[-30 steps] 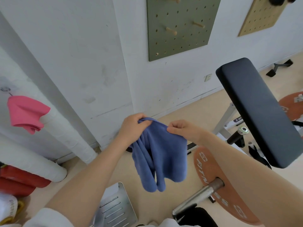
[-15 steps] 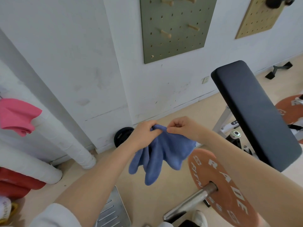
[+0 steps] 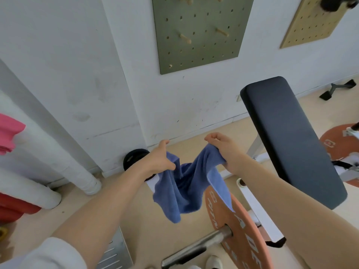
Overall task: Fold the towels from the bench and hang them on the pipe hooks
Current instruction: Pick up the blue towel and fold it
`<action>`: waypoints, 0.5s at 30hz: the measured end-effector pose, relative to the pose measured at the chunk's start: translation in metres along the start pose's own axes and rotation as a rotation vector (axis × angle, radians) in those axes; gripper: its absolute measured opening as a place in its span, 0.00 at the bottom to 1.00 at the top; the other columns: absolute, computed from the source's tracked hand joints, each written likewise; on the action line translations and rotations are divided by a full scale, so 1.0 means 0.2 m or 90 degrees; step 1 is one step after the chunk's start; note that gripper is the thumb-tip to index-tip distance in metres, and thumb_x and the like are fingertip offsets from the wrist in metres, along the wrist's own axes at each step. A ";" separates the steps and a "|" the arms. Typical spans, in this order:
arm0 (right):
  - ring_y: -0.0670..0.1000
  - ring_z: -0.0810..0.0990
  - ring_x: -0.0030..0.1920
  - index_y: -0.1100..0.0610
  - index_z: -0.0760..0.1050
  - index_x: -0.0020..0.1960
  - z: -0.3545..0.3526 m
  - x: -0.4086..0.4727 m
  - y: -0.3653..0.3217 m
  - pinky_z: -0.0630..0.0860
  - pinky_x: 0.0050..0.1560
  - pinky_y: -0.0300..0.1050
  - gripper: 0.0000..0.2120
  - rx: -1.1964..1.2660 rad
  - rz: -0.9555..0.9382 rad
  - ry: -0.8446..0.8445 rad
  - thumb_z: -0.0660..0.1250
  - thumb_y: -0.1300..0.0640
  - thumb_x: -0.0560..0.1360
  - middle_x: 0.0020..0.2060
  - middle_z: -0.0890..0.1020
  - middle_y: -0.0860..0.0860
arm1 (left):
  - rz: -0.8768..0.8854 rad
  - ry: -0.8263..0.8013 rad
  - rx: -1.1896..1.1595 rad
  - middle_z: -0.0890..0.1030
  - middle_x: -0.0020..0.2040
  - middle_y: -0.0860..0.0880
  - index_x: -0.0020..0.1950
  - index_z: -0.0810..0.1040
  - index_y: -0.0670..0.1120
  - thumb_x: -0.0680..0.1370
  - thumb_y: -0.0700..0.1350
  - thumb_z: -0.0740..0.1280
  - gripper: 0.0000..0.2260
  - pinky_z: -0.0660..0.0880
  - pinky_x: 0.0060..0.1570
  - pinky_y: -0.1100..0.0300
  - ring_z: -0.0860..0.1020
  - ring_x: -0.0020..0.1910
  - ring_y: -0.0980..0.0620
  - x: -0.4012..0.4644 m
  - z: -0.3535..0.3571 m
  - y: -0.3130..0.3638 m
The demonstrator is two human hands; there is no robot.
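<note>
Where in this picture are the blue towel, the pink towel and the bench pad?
blue towel (image 3: 186,191): head view, middle of the hanging cloth.
pink towel (image 3: 8,133): head view, its visible part at the left edge.
bench pad (image 3: 287,136): head view, centre of the dark top.

The bench (image 3: 291,140) blocked the right side. Left of the bench, open air reached to the white pipes (image 3: 58,152). Below the bench stood an orange weight plate (image 3: 242,230).
</note>
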State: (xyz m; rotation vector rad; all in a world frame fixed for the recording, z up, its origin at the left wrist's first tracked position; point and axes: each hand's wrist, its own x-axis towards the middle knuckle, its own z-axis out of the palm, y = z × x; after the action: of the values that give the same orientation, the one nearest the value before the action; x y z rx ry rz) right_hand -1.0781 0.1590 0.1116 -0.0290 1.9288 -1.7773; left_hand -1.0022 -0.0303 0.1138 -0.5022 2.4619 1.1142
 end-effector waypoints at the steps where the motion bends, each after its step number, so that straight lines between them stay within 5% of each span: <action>1: 0.49 0.74 0.33 0.55 0.74 0.42 -0.05 0.00 -0.01 0.73 0.35 0.41 0.08 0.072 0.014 -0.040 0.59 0.60 0.79 0.33 0.74 0.52 | 0.001 0.018 0.033 0.72 0.51 0.46 0.74 0.52 0.48 0.72 0.37 0.66 0.35 0.70 0.38 0.64 0.73 0.47 0.50 0.01 0.02 0.03; 4: 0.50 0.82 0.39 0.58 0.76 0.47 -0.18 0.04 -0.02 0.79 0.45 0.41 0.09 0.149 0.046 -0.138 0.58 0.63 0.78 0.38 0.81 0.53 | 0.050 0.109 0.067 0.73 0.54 0.45 0.65 0.65 0.45 0.74 0.36 0.61 0.19 0.66 0.32 0.65 0.72 0.43 0.51 0.06 0.08 0.09; 7: 0.52 0.81 0.53 0.62 0.75 0.57 -0.26 0.06 -0.03 0.75 0.59 0.45 0.12 0.027 0.013 -0.173 0.61 0.65 0.75 0.50 0.82 0.57 | 0.098 0.180 0.025 0.73 0.40 0.53 0.52 0.72 0.43 0.76 0.38 0.60 0.06 0.64 0.31 0.65 0.69 0.35 0.56 0.09 0.14 0.16; 10: 0.41 0.79 0.38 0.59 0.77 0.45 -0.33 0.06 -0.03 0.75 0.41 0.30 0.04 -0.166 -0.065 -0.103 0.67 0.65 0.72 0.37 0.80 0.53 | 0.083 0.198 -0.009 0.69 0.32 0.53 0.42 0.72 0.43 0.76 0.38 0.59 0.04 0.62 0.31 0.63 0.67 0.32 0.55 0.13 0.21 0.22; 12: 0.40 0.74 0.29 0.55 0.74 0.37 -0.38 0.07 -0.03 0.69 0.29 0.29 0.08 -0.315 -0.120 -0.038 0.68 0.66 0.69 0.30 0.76 0.50 | 0.064 0.189 -0.025 0.68 0.30 0.51 0.36 0.68 0.44 0.75 0.39 0.59 0.08 0.61 0.31 0.62 0.65 0.31 0.54 0.14 0.26 0.26; 15: 0.48 0.70 0.34 0.57 0.76 0.40 -0.45 0.09 0.00 0.66 0.30 0.32 0.02 -0.510 -0.178 -0.040 0.69 0.60 0.70 0.33 0.73 0.49 | 0.027 0.151 -0.089 0.71 0.33 0.47 0.38 0.73 0.42 0.77 0.42 0.60 0.09 0.64 0.36 0.60 0.68 0.34 0.51 0.16 0.32 0.30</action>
State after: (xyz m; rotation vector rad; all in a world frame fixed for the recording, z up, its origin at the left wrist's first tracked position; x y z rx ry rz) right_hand -1.1285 0.2352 0.1067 -0.6440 2.5472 -1.0124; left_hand -1.0447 0.0512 0.0962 -0.6602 2.6171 1.3181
